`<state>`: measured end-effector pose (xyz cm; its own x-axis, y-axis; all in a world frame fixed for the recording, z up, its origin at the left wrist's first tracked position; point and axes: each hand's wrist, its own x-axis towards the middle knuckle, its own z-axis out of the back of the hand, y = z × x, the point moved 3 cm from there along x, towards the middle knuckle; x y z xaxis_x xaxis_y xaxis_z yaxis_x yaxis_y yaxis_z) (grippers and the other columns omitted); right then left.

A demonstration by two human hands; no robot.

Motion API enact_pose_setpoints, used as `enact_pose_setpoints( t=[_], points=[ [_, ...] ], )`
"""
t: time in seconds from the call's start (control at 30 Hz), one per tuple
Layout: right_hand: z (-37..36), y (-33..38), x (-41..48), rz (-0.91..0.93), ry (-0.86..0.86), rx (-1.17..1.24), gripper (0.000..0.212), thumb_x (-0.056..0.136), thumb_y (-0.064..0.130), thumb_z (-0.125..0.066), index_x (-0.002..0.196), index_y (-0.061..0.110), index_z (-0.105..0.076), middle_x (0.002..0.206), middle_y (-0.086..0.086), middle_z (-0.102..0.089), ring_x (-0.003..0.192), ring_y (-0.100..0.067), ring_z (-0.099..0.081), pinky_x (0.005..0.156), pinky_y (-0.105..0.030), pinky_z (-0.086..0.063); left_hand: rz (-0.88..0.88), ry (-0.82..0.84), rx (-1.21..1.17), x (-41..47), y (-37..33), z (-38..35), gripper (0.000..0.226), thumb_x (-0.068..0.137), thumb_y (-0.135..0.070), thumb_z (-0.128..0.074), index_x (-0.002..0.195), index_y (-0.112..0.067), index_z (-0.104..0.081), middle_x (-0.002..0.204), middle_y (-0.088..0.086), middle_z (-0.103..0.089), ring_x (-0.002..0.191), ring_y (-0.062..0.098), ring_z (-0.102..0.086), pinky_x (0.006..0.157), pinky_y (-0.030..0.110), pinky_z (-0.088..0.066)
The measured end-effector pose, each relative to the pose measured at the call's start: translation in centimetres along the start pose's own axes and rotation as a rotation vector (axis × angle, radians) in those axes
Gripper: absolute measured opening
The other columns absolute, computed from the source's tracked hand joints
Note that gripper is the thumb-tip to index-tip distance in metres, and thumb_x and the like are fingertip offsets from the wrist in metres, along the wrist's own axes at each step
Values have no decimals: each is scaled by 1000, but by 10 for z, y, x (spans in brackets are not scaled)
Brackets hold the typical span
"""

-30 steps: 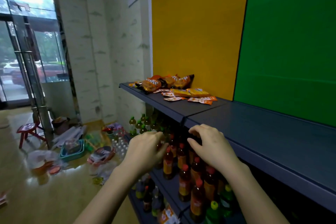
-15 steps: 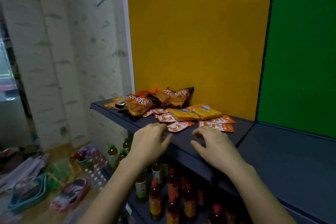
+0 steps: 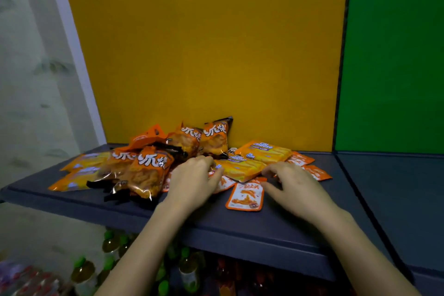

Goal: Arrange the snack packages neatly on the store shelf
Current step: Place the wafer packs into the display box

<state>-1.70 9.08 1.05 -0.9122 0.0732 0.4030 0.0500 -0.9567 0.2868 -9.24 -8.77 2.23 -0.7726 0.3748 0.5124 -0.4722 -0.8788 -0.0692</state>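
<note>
- Both hands are now reaching right into the snack pile; half a second ago they were back near the shelf's [image 3: 240,235] front edge.
- Left hand [image 3: 192,180] is curling over sachets beside the yellow cracker pack [image 3: 242,167]; can't tell if it's pinching anything.
- Right hand [image 3: 295,187] is hovering loose and half spread, holding nothing.
- Puffy chip bags [image 3: 149,170] are lying heaped at the left hand's 10 o'clock, and an orange sachet [image 3: 246,196] is lying flat between the hands.
- I'm guessing everything's light, slippery film, so I'd be grabbing the crushable bags by their sealed edges.
</note>
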Motion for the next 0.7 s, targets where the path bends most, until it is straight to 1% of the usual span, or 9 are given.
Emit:
enact_pose_setpoints(
  t=[0.13,0.27,0.37,0.43,0.53,0.57,0.63,0.67,0.7],
  points=[
    [-3,-5,7,-149,1,-27,34,90,37,-54,122,25,-56,123,4,-61,113,-15,-55,89,-29,-45,-36,-6,-61,25,11,-20,47,91,-57,-38,106,-19,-61,110,0,-64,104,20,-57,77,34,-47],
    [-3,-17,16,-301,17,-42,28,90,36,-54,114,23,-61,116,1,-64,106,-19,-60,86,-33,-49,12,134,-5,49,13,-38,63,87,-66,-36,109,-11,-58,116,9,-60,110,26,-54,81,36,-45],
    [-1,-29,27,-374,12,-41,25,89,35,-55,109,23,-64,114,0,-67,105,-21,-61,86,-31,-46,43,171,64,60,13,-44,76,81,-74,-34,111,-8,-58,117,11,-61,110,28,-57,82,35,-45],
    [-4,-36,37,-422,24,-20,26,89,33,-56,109,20,-66,114,-2,-67,107,-22,-60,87,-30,-44,65,194,43,66,14,-47,82,75,-79,-37,112,-9,-57,117,10,-62,110,28,-58,83,34,-46],
    [-11,-48,54,-543,29,52,30,89,35,-55,107,13,-66,114,-9,-67,110,-27,-59,85,-32,-44,108,306,-34,72,17,-50,91,67,-84,-41,117,-9,-55,122,10,-59,113,29,-56,87,36,-45],
    [-14,-52,59,-584,35,82,31,89,37,-54,100,10,-67,109,-12,-67,107,-30,-60,81,-32,-44,117,333,-53,73,17,-50,92,66,-84,-42,118,-9,-54,123,9,-58,114,29,-55,87,36,-45],
    [-20,-58,69,-643,53,125,34,89,39,-53,75,9,-60,97,-14,-65,102,-32,-61,71,-30,-39,120,351,-91,75,18,-51,89,62,-85,-47,111,-11,-56,121,8,-58,113,28,-54,85,35,-45],
    [-23,-59,74,-661,59,138,37,89,41,-53,66,12,-52,98,-16,-64,102,-33,-60,70,-29,-37,118,349,-117,75,17,-51,84,60,-85,-50,101,-12,-57,117,7,-59,110,27,-55,84,35,-45],
    [-24,-58,78,-678,67,144,39,88,44,-53,62,15,-46,104,-19,-63,102,-33,-59,70,-28,-35,116,348,-150,76,18,-51,78,57,-84,-53,88,-13,-56,111,7,-61,106,26,-56,83,35,-45]
  ],
)
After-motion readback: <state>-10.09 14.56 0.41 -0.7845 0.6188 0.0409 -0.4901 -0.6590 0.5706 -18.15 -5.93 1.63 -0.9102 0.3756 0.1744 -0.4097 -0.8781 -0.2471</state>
